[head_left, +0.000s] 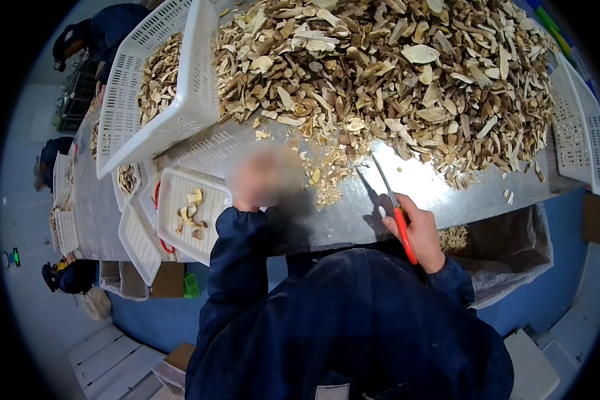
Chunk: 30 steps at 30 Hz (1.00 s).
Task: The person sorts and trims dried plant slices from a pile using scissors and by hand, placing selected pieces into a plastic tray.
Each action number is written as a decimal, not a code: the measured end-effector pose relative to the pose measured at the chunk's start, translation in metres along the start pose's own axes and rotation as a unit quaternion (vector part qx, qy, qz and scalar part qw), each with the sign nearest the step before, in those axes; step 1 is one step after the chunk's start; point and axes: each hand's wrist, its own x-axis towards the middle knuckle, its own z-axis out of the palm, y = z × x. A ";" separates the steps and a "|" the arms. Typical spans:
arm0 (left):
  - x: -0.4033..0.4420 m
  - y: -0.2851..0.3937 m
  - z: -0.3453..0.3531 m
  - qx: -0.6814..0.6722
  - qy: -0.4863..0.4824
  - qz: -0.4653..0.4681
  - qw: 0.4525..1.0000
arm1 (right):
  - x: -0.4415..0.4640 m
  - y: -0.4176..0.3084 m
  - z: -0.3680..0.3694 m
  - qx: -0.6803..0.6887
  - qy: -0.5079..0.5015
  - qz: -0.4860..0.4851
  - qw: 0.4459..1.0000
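My right hand (pixel 420 233) is closed around the red handle of a pair of scissors (pixel 405 235), seen nearly edge-on. Their slim metal blades point away from me over the steel table (pixel 313 230). A small white spot shows by my fingertips. To the left, my left hand (pixel 263 177) is blurred, so its fingers and anything in them cannot be made out. It is near a shallow white tray (pixel 169 230) with a few mushroom pieces (pixel 192 215). Small crumbs (pixel 328 175) lie between my hands, before a large heap of dried mushroom slices (pixel 387 73).
A tall white perforated basket (pixel 197 83) of slices stands at the left, another basket (pixel 577 123) at the right. A ribbed white tray (pixel 139 243) rests by the table edge. Below is a lined bin (pixel 513 257). Several people (pixel 113 30) are at the far left.
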 end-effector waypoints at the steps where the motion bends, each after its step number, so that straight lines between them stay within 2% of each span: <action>1: 0.004 0.021 -0.001 0.036 -0.013 -0.026 0.999 | 0.000 0.000 0.000 -0.003 0.003 -0.004 1.000; 4: 0.016 0.059 0.008 0.137 -0.034 -0.080 0.987 | 0.000 0.000 0.001 0.000 0.009 -0.005 1.000; 7: 0.026 0.058 0.018 0.212 -0.010 -0.021 0.977 | 0.000 -0.002 -0.001 0.006 -0.004 0.007 1.000; 10: 0.029 0.060 0.019 0.221 -0.025 0.016 0.975 | 0.000 -0.003 -0.001 0.005 -0.008 0.003 1.000; 13: 0.024 0.056 0.020 0.175 -0.068 0.003 0.982 | 0.000 -0.003 0.000 0.007 -0.004 0.012 1.000; 16: 0.017 0.046 0.013 -0.014 -0.225 -0.084 0.971 | 0.000 -0.002 -0.001 0.006 -0.004 0.013 1.000; 18: 0.018 0.042 0.018 0.107 -0.119 0.038 0.986 | 0.001 -0.001 -0.001 0.003 -0.006 0.015 1.000; 21: 0.029 0.027 0.038 0.243 0.042 0.077 0.966 | 0.002 0.000 0.002 -0.003 -0.006 0.008 1.000; 22: 0.032 0.029 0.040 0.256 0.043 0.113 0.959 | 0.001 0.001 0.002 -0.005 -0.003 0.007 1.000; 26: 0.039 0.029 0.035 0.285 -0.031 0.133 0.949 | 0.000 -0.002 0.000 0.011 -0.015 0.018 1.000; 30: 0.051 0.059 0.020 0.254 -0.066 0.044 0.964 | 0.001 -0.001 0.000 0.012 -0.004 0.006 1.000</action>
